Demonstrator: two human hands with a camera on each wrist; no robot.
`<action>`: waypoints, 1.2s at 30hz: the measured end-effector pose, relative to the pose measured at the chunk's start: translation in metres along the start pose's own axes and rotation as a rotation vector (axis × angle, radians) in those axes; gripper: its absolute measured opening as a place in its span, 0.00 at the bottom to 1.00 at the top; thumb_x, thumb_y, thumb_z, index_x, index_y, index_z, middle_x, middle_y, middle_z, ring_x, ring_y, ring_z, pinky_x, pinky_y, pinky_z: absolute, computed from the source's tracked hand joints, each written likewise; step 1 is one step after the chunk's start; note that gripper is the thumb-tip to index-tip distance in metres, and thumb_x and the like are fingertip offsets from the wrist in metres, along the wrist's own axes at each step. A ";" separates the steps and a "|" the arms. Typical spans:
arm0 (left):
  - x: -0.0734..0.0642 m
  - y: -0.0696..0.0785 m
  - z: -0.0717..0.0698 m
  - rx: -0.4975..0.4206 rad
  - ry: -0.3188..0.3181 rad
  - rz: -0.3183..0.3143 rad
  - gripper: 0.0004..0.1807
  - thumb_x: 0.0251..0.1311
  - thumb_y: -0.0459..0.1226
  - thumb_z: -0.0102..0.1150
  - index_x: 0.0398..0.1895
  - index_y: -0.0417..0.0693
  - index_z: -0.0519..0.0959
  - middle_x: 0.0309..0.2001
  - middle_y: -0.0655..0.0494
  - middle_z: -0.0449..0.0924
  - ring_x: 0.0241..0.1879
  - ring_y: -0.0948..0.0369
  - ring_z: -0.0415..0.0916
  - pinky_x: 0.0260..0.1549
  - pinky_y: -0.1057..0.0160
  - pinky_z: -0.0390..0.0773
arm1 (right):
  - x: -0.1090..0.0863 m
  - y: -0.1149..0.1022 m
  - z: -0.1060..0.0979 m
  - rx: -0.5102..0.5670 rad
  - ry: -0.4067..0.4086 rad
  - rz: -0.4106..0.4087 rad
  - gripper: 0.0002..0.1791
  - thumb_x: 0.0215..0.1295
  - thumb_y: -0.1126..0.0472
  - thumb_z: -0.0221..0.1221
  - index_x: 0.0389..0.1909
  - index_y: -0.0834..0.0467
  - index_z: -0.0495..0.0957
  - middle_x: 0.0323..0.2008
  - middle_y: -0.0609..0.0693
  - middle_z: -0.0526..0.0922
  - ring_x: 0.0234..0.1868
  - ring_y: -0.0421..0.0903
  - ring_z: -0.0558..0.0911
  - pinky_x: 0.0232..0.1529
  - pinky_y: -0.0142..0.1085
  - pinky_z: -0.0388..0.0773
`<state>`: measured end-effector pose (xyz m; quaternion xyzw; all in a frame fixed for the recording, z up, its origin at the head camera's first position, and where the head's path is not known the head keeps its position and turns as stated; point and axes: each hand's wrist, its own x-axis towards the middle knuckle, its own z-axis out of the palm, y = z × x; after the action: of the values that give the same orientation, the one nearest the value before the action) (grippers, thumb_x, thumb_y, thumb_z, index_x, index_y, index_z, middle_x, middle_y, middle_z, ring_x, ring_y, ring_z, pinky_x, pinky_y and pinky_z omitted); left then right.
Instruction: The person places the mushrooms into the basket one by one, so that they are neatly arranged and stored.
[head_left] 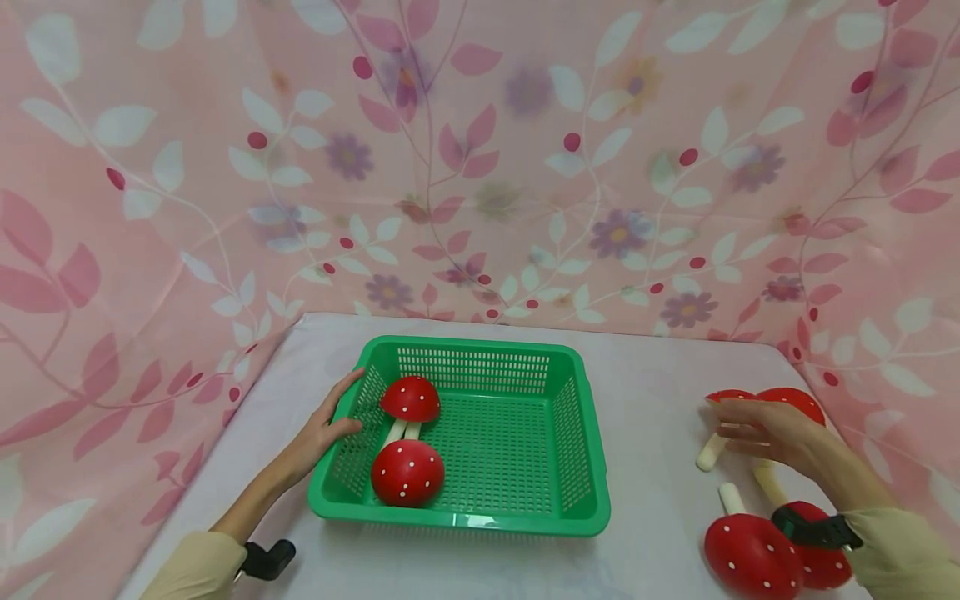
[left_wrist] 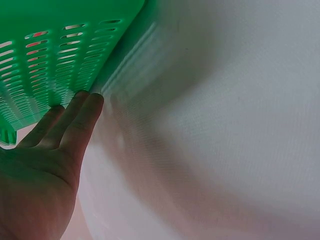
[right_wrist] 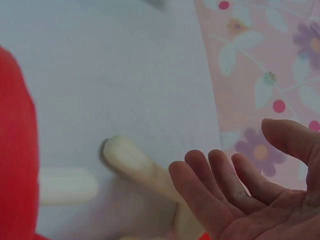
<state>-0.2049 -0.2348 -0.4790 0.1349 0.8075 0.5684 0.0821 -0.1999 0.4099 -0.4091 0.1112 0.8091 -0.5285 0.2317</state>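
My left hand (head_left: 322,433) rests at the left side of a green plastic basket (head_left: 592,467), its thumb over the rim. In the left wrist view its straight fingers (left_wrist: 82,117) touch the slotted outer wall. Inside the basket's left part lie two red toy mushrooms with white dots, one cap (head_left: 411,400) behind the other (head_left: 407,473). On the right, my right hand (head_left: 772,429) hovers with spread fingers over a pair of mushrooms (head_left: 795,402), partly hiding them. The right wrist view shows nothing in its palm (right_wrist: 270,212), with a pale stem (right_wrist: 135,162) nearby.
Nearer the front right lie two more toy mushrooms (head_left: 752,554), one partly under my right wrist. A white cloth (head_left: 652,400) covers the table. Pink floral fabric (head_left: 480,167) hangs behind and along both sides.
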 end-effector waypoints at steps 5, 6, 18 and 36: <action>0.000 -0.001 0.001 -0.003 0.003 0.006 0.40 0.66 0.40 0.47 0.80 0.64 0.45 0.76 0.41 0.47 0.66 0.35 0.60 0.52 0.42 0.76 | -0.001 0.012 -0.002 -0.030 0.018 0.022 0.37 0.69 0.46 0.58 0.71 0.63 0.63 0.58 0.57 0.79 0.49 0.46 0.84 0.54 0.48 0.79; 0.000 -0.001 0.001 -0.004 0.003 0.006 0.40 0.66 0.40 0.47 0.80 0.64 0.45 0.76 0.41 0.47 0.66 0.35 0.60 0.52 0.42 0.76 | -0.002 0.013 -0.002 -0.029 0.020 0.023 0.39 0.69 0.46 0.58 0.71 0.66 0.59 0.57 0.57 0.80 0.49 0.46 0.84 0.53 0.48 0.80; 0.000 -0.001 0.001 -0.007 0.003 0.016 0.41 0.66 0.39 0.47 0.80 0.62 0.45 0.77 0.40 0.46 0.66 0.33 0.60 0.51 0.39 0.76 | -0.003 0.031 -0.004 0.049 0.016 0.096 0.50 0.69 0.49 0.58 0.74 0.72 0.38 0.50 0.57 0.85 0.47 0.51 0.86 0.53 0.52 0.79; -0.001 0.000 0.001 0.011 0.010 0.003 0.40 0.65 0.40 0.48 0.79 0.65 0.46 0.77 0.42 0.46 0.67 0.34 0.58 0.54 0.36 0.73 | 0.011 0.039 0.002 0.086 0.009 0.104 0.19 0.71 0.58 0.55 0.51 0.71 0.76 0.39 0.54 0.88 0.40 0.48 0.87 0.46 0.45 0.83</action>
<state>-0.2040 -0.2338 -0.4790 0.1339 0.8107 0.5647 0.0766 -0.1918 0.4234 -0.4469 0.1654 0.7800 -0.5493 0.2503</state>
